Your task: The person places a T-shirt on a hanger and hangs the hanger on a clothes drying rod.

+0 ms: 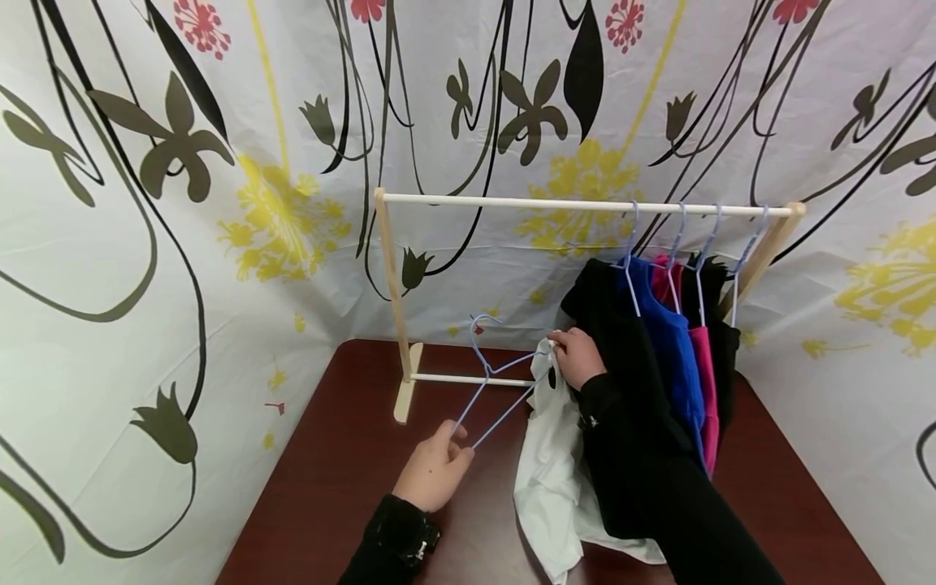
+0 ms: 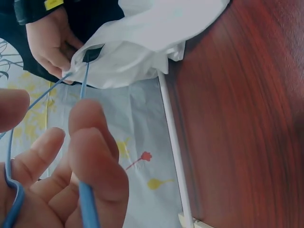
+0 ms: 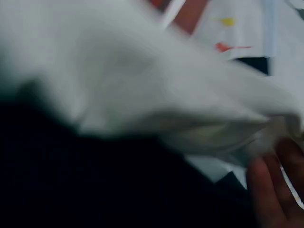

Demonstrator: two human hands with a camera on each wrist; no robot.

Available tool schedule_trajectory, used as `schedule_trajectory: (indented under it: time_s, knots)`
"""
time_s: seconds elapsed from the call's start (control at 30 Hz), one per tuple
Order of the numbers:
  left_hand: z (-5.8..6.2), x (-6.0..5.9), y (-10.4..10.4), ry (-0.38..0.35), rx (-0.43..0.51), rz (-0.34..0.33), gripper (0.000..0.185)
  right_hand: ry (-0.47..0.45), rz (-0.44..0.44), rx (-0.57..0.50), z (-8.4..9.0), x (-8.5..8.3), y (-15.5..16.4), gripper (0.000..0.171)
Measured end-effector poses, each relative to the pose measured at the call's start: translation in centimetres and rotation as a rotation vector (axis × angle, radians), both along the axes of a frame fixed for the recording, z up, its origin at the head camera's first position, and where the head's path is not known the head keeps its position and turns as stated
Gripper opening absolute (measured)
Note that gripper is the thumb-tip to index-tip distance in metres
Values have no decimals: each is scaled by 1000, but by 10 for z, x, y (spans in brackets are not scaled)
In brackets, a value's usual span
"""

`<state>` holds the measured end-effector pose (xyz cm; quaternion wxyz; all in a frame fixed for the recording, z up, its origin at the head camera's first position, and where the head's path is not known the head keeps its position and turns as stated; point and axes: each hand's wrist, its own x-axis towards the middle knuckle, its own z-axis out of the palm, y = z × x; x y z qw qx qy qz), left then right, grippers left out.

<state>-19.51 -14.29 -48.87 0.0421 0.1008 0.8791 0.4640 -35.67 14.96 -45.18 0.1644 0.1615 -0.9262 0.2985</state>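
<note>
My left hand (image 1: pixel 437 465) grips one end of a light blue wire hanger (image 1: pixel 491 382) low over the table; in the left wrist view the hanger's wire (image 2: pixel 86 199) runs between my curled fingers (image 2: pixel 97 156). The hanger's other end goes into the opening of a white garment (image 1: pixel 550 463). My right hand (image 1: pixel 575 354) pinches that garment's top edge by the hanger's tip, and the white garment (image 2: pixel 142 40) bunches around the wire there. In the right wrist view the white cloth (image 3: pixel 142 90) fills the frame, blurred, with fingertips (image 3: pixel 266 185) at the lower right.
A small wooden clothes rack (image 1: pixel 585 205) stands at the back of the dark red table (image 1: pixel 329 479). Black (image 1: pixel 607 325), blue (image 1: pixel 669 341) and pink (image 1: pixel 702 366) garments hang on hangers at its right end. A floral curtain (image 1: pixel 146 244) surrounds the table.
</note>
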Motion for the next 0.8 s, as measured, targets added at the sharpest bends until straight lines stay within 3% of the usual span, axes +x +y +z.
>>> schedule_trajectory:
  time_s: [0.1,0.2,0.4,0.53,0.8]
  knots:
    - [0,2,0,-10,-1,8,26,192,-14,-5,-6,-5,5,17]
    - [1,6,0,7,-14,10,25,278,-30,-63,-8,-9,10,12]
    - [1,12,1,27,-38,10,23,306,-90,-137,-9,-12,18,8]
    - [1,10,6,42,-41,12,25,366,-42,-134,-8,-10,18,8]
    - [8,5,21,54,-33,43,26,427,56,7,-5,0,10,9]
